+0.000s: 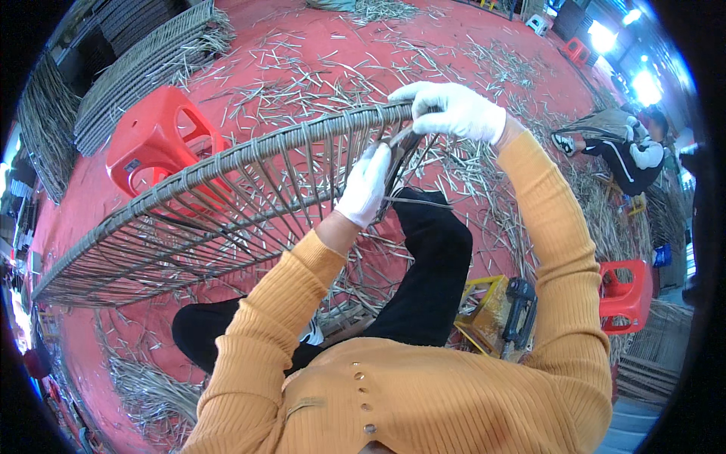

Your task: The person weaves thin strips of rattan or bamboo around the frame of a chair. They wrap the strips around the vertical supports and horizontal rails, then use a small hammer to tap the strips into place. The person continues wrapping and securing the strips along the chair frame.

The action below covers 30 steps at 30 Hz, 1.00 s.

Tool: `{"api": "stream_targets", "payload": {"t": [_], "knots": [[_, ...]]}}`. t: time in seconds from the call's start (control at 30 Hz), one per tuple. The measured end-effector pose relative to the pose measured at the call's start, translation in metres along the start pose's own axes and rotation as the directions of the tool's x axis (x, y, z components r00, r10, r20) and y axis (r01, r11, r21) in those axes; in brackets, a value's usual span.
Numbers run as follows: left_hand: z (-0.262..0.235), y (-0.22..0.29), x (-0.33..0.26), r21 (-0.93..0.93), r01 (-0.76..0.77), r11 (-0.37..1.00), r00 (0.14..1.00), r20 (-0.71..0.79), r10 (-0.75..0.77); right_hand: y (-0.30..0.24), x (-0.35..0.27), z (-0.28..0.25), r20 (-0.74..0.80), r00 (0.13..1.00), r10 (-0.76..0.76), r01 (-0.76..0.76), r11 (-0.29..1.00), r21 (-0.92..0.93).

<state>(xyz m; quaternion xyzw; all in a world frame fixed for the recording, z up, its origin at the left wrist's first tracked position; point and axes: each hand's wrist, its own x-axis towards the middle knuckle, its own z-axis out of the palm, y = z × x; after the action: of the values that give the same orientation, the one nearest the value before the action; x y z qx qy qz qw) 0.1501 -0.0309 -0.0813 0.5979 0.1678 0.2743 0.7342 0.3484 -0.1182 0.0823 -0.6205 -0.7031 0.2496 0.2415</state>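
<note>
A woven frame (227, 197) is held tilted over the lap, above the red floor (318, 38). Its far right rim is clasped by the right hand (454, 110), grip pressed together. A strand is pinched by the left hand (367, 185) just below.

gloved hands (454, 110), woven frame (227, 189), red stool (155, 140)
</note>
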Motion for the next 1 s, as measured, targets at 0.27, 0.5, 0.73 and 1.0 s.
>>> {"api": "stream_targets", "payload": {"t": [0.27, 0.5, 0.73, 1.0], "knots": [[0.021, -0.001, 0.036, -0.735, 0.169, 0.657, 0.975, 0.027, -0.221, 0.011, 0.003, 0.058, -0.404, 0.719, -0.566, 0.089, 0.652, -0.753], [0.002, 0.093, -0.011, 0.688, -0.119, 0.715, 0.930, -0.174, 0.323, 0.011, 0.013, 0.052, -0.595, 0.801, -0.064, 0.027, 0.997, -0.070], [-0.037, 0.098, -0.029, 0.453, -0.011, 0.891, 0.978, -0.182, 0.105, -0.012, 0.031, 0.042, -0.320, 0.938, -0.133, 0.077, 0.980, -0.182], [-0.034, 0.006, 0.000, -0.678, 0.127, 0.724, 0.988, 0.024, -0.151, -0.043, 0.037, 0.091, -0.397, 0.821, -0.411, -0.090, 0.593, -0.800]]}}
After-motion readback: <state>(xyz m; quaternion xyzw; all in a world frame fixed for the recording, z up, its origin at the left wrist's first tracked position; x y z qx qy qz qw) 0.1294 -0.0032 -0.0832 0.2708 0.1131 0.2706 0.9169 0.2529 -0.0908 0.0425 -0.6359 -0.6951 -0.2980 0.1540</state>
